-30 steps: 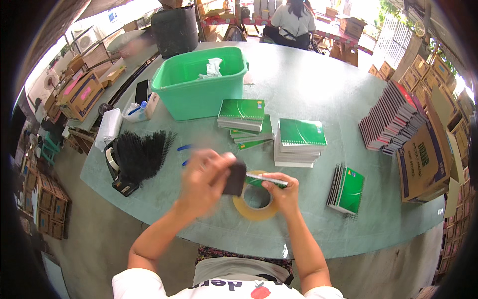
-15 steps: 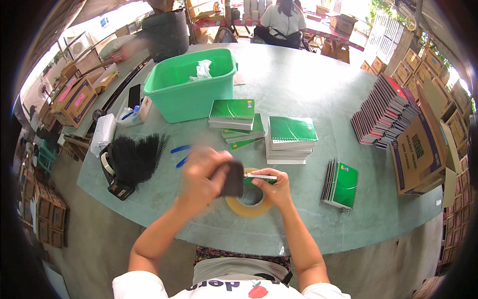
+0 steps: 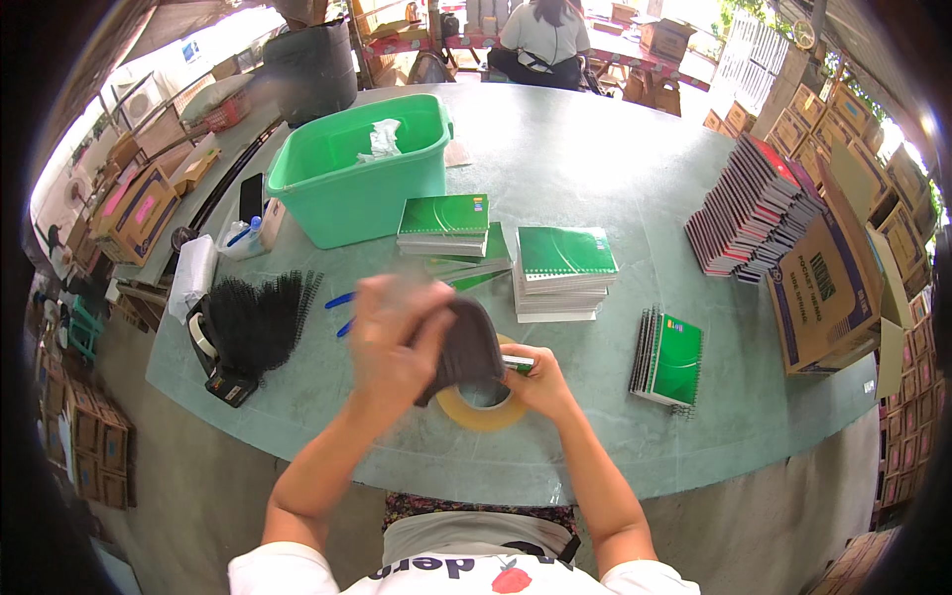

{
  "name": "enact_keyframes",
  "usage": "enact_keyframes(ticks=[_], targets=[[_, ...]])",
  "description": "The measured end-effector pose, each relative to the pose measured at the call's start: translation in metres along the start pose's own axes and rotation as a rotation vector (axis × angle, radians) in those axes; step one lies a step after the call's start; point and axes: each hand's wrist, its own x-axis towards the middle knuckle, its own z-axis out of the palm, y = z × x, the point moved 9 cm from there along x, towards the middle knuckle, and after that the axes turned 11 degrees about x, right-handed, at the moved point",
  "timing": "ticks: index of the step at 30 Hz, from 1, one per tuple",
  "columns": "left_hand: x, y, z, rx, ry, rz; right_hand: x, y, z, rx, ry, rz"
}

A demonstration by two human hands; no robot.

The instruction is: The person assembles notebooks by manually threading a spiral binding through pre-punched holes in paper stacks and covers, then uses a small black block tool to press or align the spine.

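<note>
My left hand (image 3: 392,347), blurred by motion, is closed on a dark, flat, curved piece (image 3: 470,347) whose kind I cannot make out. My right hand (image 3: 543,385) pinches a small green notebook (image 3: 518,365), mostly hidden behind that dark piece and my fingers. Beneath both hands a yellowish tape roll (image 3: 481,416) lies flat on the table. Just beyond are a stack of green-covered pads (image 3: 565,253) with punched edges and another green stack (image 3: 443,215). Two blue pens (image 3: 339,299) lie beside my left hand. Spiral-bound green notebooks (image 3: 680,362) rest to the right.
A green plastic tub (image 3: 362,203) with white crumpled material stands at the back left. Black spiral bindings (image 3: 260,322) pile up beside a tape dispenser (image 3: 230,385). At right, stacked red-covered notebooks (image 3: 739,213) stand by an open carton (image 3: 828,288). Another person (image 3: 540,45) sits beyond the table.
The dark piece has swung right and down and now covers most of the notebook in my right hand. The view has shifted slightly, so the table things sit further left.
</note>
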Motion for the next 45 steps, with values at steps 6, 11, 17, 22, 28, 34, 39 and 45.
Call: enact_keyframes(ticks=[6, 11, 17, 22, 28, 34, 39, 45], targets=[[-0.012, 0.017, 0.005, -0.125, -0.133, 0.136, 0.002, -0.004, 0.011, -0.148, -0.126, -0.069], [0.003, 0.002, -0.024, 0.013, 0.037, 0.032, 0.004, -0.011, -0.003, 0.021, 0.039, -0.066], [-0.011, 0.005, 0.004, -0.033, -0.013, 0.065, 0.003, -0.007, 0.0, -0.014, 0.019, -0.031], [-0.028, 0.031, 0.043, -0.063, -0.332, 0.264, 0.002, -0.007, 0.002, -0.099, 0.0, 0.014], [-0.03, 0.027, 0.05, -0.202, -0.313, 0.22, 0.004, -0.005, 0.008, 0.036, -0.055, -0.029], [-0.08, -0.046, 0.041, -0.194, -0.53, -0.096, 0.006, -0.018, -0.002, 0.034, -0.054, -0.078], [-0.099, -0.105, 0.024, 0.141, -0.38, -0.068, 0.001, -0.033, 0.003, 0.085, -0.04, -0.203], [-0.038, 0.015, 0.025, 0.117, -0.198, 0.329, -0.011, -0.019, -0.005, 0.258, -0.054, -0.159]])
